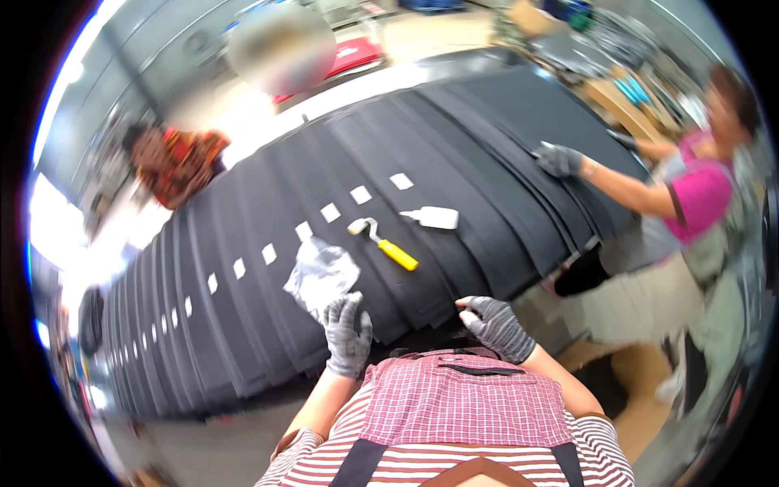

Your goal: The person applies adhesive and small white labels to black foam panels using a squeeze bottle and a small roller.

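Note:
My left hand (348, 338), in a grey knit glove, rests by the lower end of a crumpled white cloth or thin plastic (322, 276), fingers stretched out and touching or nearly touching it. At the near edge of the layered black sheets (268, 325) is my right hand (499, 328), gloved too, with bare fingertips and the fingers apart; nothing shows in it. Beyond my hands, a small roller with a yellow handle (398, 254) lies on the sheets. To its right is a white squeeze bottle (435, 217) with a narrow nozzle, lying on its side.
White rectangular pieces (330, 213) run in a row along the sheets. At the right a co-worker (690, 195) in grey gloves has a hand on the sheets. Another person (178, 162) in patterned clothing is across the table at left. Cardboard (649, 373) lies on the floor at right.

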`<action>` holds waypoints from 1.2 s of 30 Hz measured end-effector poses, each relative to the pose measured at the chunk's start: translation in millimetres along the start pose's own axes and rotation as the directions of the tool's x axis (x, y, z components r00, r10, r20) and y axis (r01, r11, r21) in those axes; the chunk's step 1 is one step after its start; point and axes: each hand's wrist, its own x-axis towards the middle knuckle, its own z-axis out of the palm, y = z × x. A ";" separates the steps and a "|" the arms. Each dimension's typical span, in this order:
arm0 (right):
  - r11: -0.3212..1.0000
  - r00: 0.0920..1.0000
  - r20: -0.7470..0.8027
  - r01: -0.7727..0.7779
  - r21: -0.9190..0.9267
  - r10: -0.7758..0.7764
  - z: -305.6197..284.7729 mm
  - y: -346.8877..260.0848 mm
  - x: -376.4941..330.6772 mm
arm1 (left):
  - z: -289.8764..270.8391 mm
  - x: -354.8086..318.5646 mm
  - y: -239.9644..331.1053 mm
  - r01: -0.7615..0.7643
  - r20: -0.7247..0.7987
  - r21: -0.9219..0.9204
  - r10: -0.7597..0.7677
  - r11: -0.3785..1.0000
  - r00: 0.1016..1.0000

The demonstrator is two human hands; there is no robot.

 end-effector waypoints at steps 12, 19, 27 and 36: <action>0.917 0.758 0.518 0.347 0.196 -0.397 28.0 -37.5 208.3 | 74.1 -25.9 -72.5 0.737 -0.310 -0.292 -0.789 0.610 0.530; 0.864 0.398 0.883 0.503 0.019 -0.250 128.8 -72.0 236.2 | 77.5 -33.4 -16.9 0.625 -0.355 0.239 -0.532 0.743 0.769; 0.328 0.086 0.954 0.945 0.013 -0.287 195.6 -73.5 247.2 | 75.8 -28.2 -10.6 0.651 -0.338 0.090 -0.591 0.754 0.732; 0.039 0.177 0.962 0.984 -0.173 -0.210 178.8 -49.4 238.0 | 71.0 -21.7 -9.3 0.626 -0.358 0.007 -0.583 0.780 0.730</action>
